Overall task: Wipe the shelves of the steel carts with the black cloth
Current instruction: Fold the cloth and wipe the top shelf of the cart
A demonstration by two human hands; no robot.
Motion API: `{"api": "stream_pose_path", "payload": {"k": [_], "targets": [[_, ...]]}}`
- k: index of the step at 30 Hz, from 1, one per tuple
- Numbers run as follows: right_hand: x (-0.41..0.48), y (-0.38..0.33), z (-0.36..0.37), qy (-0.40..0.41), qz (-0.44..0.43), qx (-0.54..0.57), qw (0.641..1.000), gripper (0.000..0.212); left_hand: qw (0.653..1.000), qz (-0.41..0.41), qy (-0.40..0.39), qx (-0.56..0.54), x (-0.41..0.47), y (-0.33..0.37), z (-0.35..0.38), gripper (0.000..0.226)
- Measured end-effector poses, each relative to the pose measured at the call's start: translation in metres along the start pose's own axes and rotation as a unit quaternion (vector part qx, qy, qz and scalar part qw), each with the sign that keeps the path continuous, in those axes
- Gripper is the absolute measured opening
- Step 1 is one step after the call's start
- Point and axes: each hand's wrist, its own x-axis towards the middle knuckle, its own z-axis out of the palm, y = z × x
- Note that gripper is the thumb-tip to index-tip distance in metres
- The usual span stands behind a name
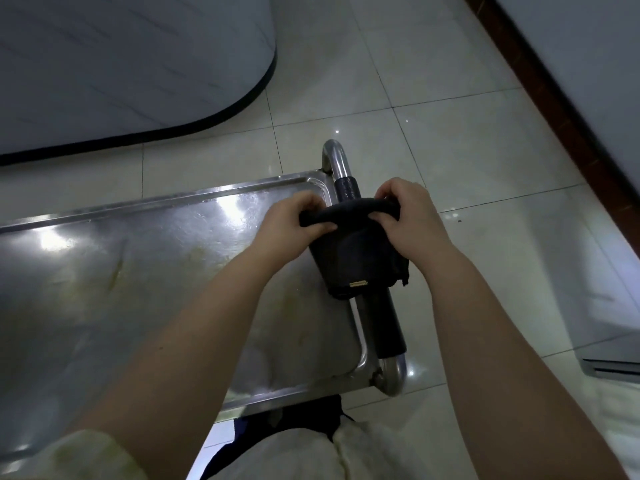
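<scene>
**Cloth over handle, 2-hand grip**

Black cloth [356, 261] folded thick, top edge rolled, small tan tag at bottom hem. Draped over cart handle [382, 327], just beside steel shelf [138, 271]. Gripped at rolled top by left hand [298, 220] and right hand [412, 220], fingers curled round it.

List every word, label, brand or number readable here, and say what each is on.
Nothing here is readable.
On the black cloth, lower edge: a yellowish tag, too small and blurred to read.
On the steel cart shelf and its handle: no markings visible.
</scene>
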Motion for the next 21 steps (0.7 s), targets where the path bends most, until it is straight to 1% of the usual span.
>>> {"api": "stream_pose_path", "payload": {"k": [3, 5, 7, 11, 13, 15, 21], "targets": [[-0.015, -0.02, -0.007, 0.046, -0.063, -0.041, 0.996, 0.016, 0.998, 0.048, 0.049, 0.005, -0.018, 0.013, -0.018, 0.022], [-0.028, -0.033, -0.012, 0.082, -0.117, -0.066, 0.988, 0.015, 0.991, 0.098, 0.078, 0.049, -0.032, 0.019, -0.033, 0.024], [-0.042, -0.046, -0.013, 0.115, -0.163, -0.079, 0.977, 0.014, 0.978, 0.147, 0.115, 0.095, -0.049, 0.02, -0.047, 0.027], [-0.08, -0.074, 0.002, 0.161, -0.226, -0.095, 0.956, 0.019, 0.947, 0.207, 0.192, 0.155, -0.094, 0.003, -0.067, 0.019], [-0.101, -0.084, 0.018, 0.172, -0.24, -0.111, 0.949, 0.013, 0.928, 0.237, 0.223, 0.18, -0.119, -0.01, -0.075, 0.013], [-0.125, -0.093, 0.038, 0.169, -0.24, -0.117, 0.949, 0.013, 0.925, 0.239, 0.227, 0.19, -0.146, -0.025, -0.082, 0.014], [-0.202, -0.11, 0.101, 0.152, -0.206, -0.117, 0.96, 0.017, 0.933, 0.22, 0.177, 0.222, -0.227, -0.075, -0.091, 0.014]]}}
